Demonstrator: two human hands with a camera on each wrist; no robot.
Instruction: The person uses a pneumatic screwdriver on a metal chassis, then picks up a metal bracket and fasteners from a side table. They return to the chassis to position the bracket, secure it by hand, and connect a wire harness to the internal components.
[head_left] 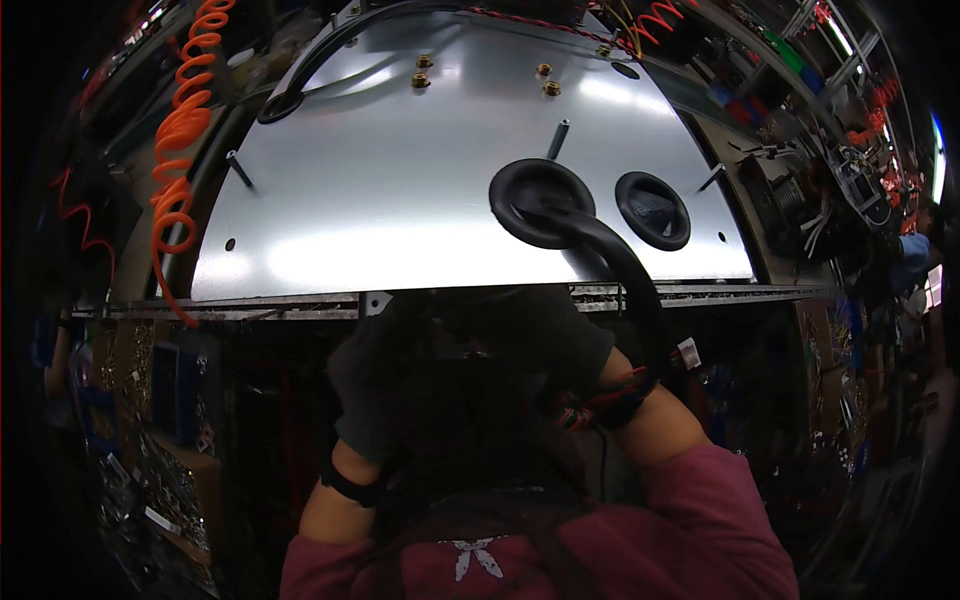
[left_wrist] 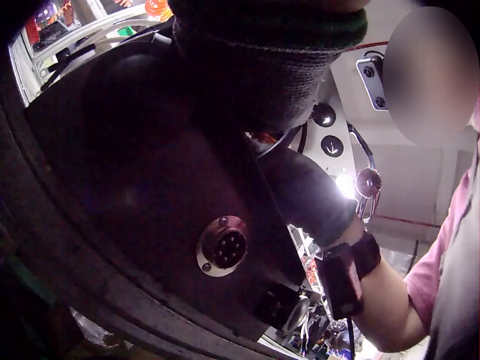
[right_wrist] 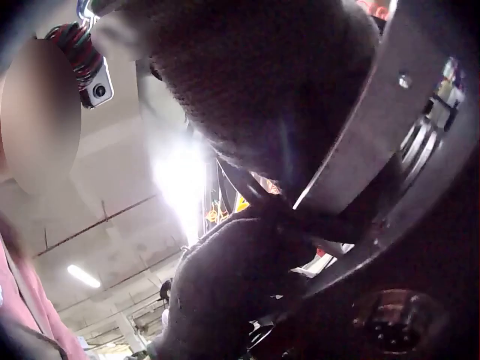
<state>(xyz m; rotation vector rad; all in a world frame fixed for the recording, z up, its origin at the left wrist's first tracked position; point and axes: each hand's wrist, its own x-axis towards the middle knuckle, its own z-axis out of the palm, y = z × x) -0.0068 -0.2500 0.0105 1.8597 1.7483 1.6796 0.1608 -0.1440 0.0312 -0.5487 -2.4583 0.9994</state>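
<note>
A shiny metal plate [head_left: 400, 200] lies in front of me with gold-coloured fittings, standoffs and black rubber grommets on it. My left hand [head_left: 375, 385], in a dark glove, reaches to the plate's front edge. Close beside it is my gloved right hand [head_left: 575, 335], also just under that edge. Both sets of fingers are lost in shadow, and I cannot tell what they hold. The left wrist view shows a dark panel [left_wrist: 150, 202] with a round multi-pin connector [left_wrist: 225, 246] below the hands. In the right wrist view the gloves nearly meet beside a metal edge strip [right_wrist: 360, 142].
A thick black cable [head_left: 625, 265] runs from a grommet [head_left: 540, 203] down past my right wrist. An orange coiled hose [head_left: 178, 150] hangs at the left. Boxes of small metal parts [head_left: 140, 380] stand low at the left, and wired components [head_left: 790, 195] sit to the right.
</note>
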